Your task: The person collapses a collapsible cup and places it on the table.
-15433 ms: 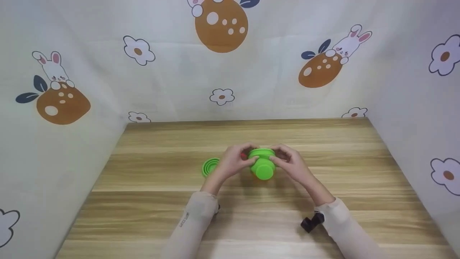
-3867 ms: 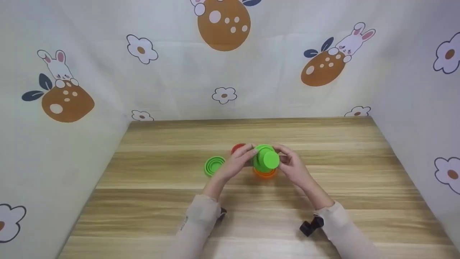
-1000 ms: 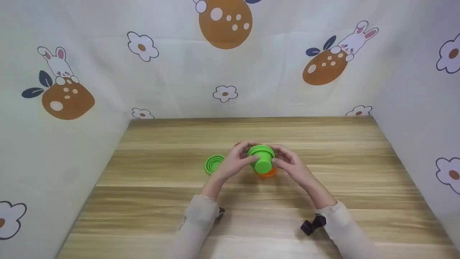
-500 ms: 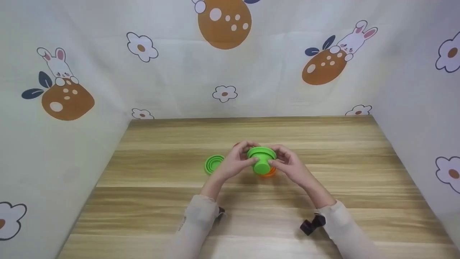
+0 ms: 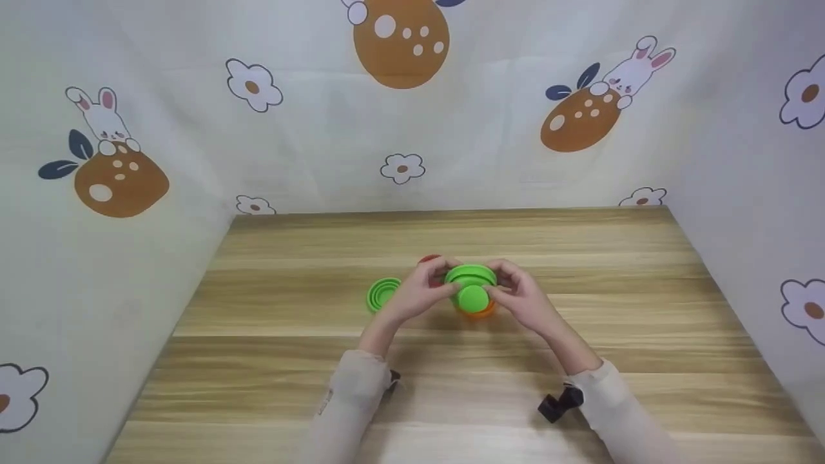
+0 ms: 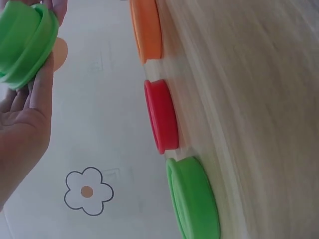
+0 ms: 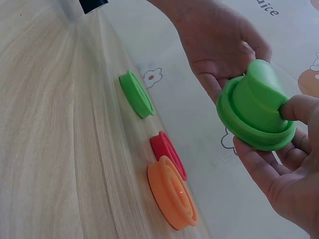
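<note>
Both hands hold a green collapsible silicone cup (image 5: 472, 299) above the table, its base turned toward the head camera. My left hand (image 5: 422, 287) grips its left side with the thumb against the wall and fingers behind the rim. On the opposite side my right hand (image 5: 523, 295) pinches it, the thumb pressing a dent into the soft wall in the right wrist view, where the cup (image 7: 259, 107) is partly extended. Below lies an orange collapsed cup (image 7: 172, 194), mostly covered by the held cup in the head view. A red collapsed cup (image 7: 168, 155) is partly behind my left hand.
A second green collapsed cup (image 5: 383, 295) lies flat on the wooden table (image 5: 271, 374), left of my left wrist. Fabric walls (image 5: 309, 129) with rabbit and flower prints enclose the back and sides. Black wrist camera mounts (image 5: 561, 403) hang near the sleeves.
The held green cup has tilted so that its base faces the head camera more directly, and it looks shorter. Both hands keep their hold, with small shifts of the fingers.
</note>
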Demonstrator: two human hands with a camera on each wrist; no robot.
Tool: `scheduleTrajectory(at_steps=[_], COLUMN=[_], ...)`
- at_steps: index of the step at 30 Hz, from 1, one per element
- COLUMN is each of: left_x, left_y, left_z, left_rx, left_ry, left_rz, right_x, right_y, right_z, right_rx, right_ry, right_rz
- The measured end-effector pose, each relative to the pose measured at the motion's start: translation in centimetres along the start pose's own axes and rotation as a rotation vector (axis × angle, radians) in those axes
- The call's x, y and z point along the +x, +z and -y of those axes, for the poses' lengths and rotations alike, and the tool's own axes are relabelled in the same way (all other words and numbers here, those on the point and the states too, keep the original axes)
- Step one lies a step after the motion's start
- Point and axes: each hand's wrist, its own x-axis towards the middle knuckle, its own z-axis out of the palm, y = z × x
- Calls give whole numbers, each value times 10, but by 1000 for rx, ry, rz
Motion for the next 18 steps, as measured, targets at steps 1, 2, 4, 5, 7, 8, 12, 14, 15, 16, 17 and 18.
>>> scheduleTrajectory(at_steps=[1,2,4,5,7,8,12,14,15,16,17,18], left_x=[0,0,0,0,0,0,2,2,3,3,3,3], left_y=[-1,-1,-1,-1,0,0,1,2,2,2,2,2], left_z=[-1,-1,0,0,2,3,6,6,6,5,5,4], left_rx=[4,5,4,4,1,-2,-14,-19,-20,-22,-19,-15], left_ry=[-11,-19,-33,-34,-27,-22,3,10,11,11,11,11], left_rz=[2,1,-11,-19,-38,-44,-65,-62,-61,-59,-57,-55], right_x=[0,0,-1,-1,-2,-2,-2,-1,-1,-2,-1,-1], right_y=[0,-1,-2,-2,-3,-4,-3,-2,-1,0,0,1], right_z=[0,-1,-2,-2,-3,-3,-2,-2,-1,-1,-1,-1], right_rx=[4,14,43,60,91,101,112,93,79,63,46,30], right_ry=[1,4,6,7,14,16,27,22,19,11,7,3], right_rz=[7,17,40,52,75,83,89,70,58,45,32,18])
